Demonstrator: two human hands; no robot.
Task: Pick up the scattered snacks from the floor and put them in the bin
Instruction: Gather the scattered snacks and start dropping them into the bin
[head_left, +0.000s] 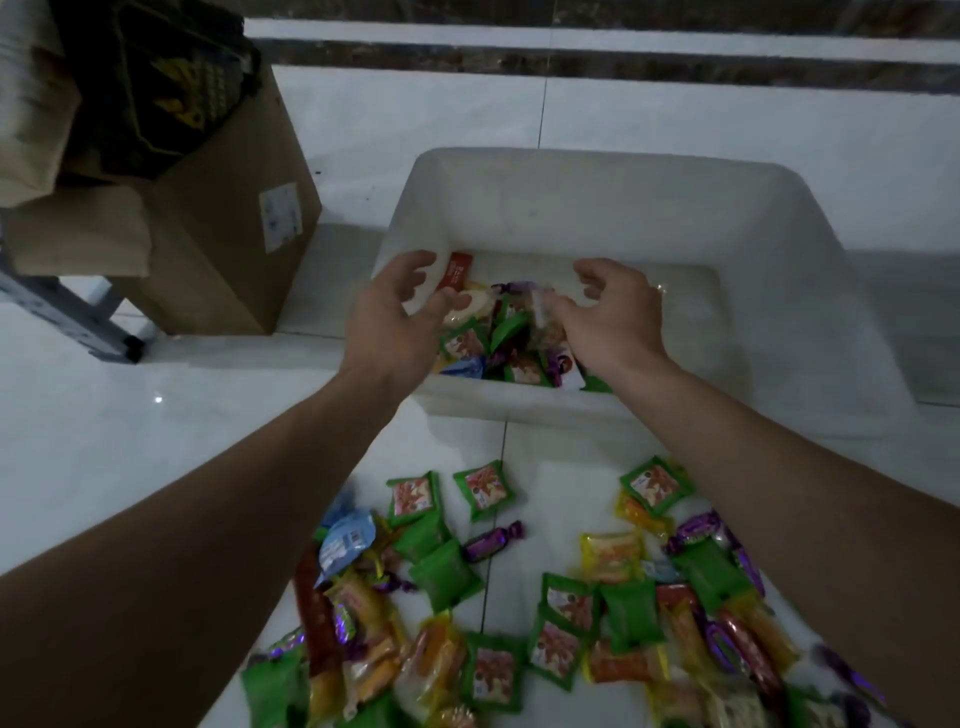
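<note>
A white plastic bin (597, 208) stands on the tiled floor ahead of me. Inside its near part lies a small pile of wrapped snacks (498, 338) in green, purple, blue, red and pale wrappers. Both my hands reach over the bin's near rim above that pile. My left hand (395, 312) has relaxed, spread fingers and holds nothing. My right hand (613, 312) has loosely curled fingers beside a clear wrapper; no grip shows. Several more snacks (519, 597) lie scattered on the floor between my forearms, mostly green, yellow, orange and purple packets.
A brown cardboard box (228, 234) with a white label stands to the left of the bin, dark bags on top. A grey metal frame leg (67, 317) reaches the floor at far left. A dark tile band (623, 57) runs along the back.
</note>
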